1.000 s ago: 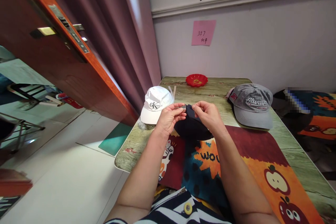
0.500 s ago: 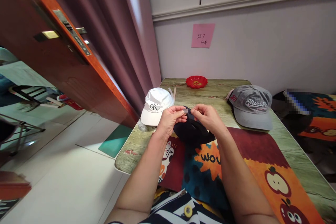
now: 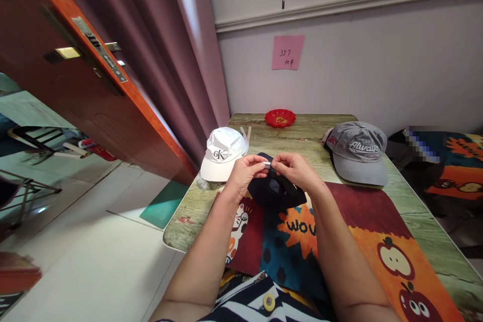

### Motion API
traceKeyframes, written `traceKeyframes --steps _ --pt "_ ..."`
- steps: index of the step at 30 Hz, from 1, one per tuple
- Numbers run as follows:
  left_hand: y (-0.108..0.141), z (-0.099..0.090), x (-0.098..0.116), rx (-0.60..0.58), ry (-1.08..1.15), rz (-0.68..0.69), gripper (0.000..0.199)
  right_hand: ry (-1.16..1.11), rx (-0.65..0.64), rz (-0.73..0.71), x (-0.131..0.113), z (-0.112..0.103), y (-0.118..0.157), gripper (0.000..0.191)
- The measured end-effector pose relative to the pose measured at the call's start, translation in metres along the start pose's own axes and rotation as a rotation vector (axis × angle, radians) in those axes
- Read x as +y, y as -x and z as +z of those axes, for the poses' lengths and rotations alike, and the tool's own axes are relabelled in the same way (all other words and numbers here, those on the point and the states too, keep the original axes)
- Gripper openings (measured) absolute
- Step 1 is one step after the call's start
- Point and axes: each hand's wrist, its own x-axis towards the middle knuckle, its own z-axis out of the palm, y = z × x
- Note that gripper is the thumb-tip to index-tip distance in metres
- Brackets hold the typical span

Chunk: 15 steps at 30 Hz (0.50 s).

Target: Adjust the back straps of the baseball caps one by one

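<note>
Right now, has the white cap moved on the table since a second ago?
No. The white cap keeps the same place relative to the left edge of the table; the camera view drifted slightly.

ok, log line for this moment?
left hand: pinching silver clasp | right hand: pinching black cap | white cap: left | gray cap: right | red dish: far side

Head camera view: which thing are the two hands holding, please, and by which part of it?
A dark cap, by its strap: the left hand pinches at the small silvery buckle, the right hand just beside it.
</note>
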Motion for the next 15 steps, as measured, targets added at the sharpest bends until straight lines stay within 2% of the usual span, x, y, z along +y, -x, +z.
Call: traceKeyframes --steps 7,11,15 --pt "-0.001 -0.001 -0.001 0.003 0.031 0.016 0.027 -0.114 0.053 0.052 -0.003 0.004 0.000 0.027" --pt "-0.003 -0.007 0.000 0.028 0.013 0.008 0.023 -0.196 -0.030 0.104 -0.007 0.001 0.004 0.026" --pt "-0.002 -0.012 0.002 -0.004 -0.019 0.004 0.023 -0.197 -0.087 0.118 -0.008 0.000 0.006 0.017"
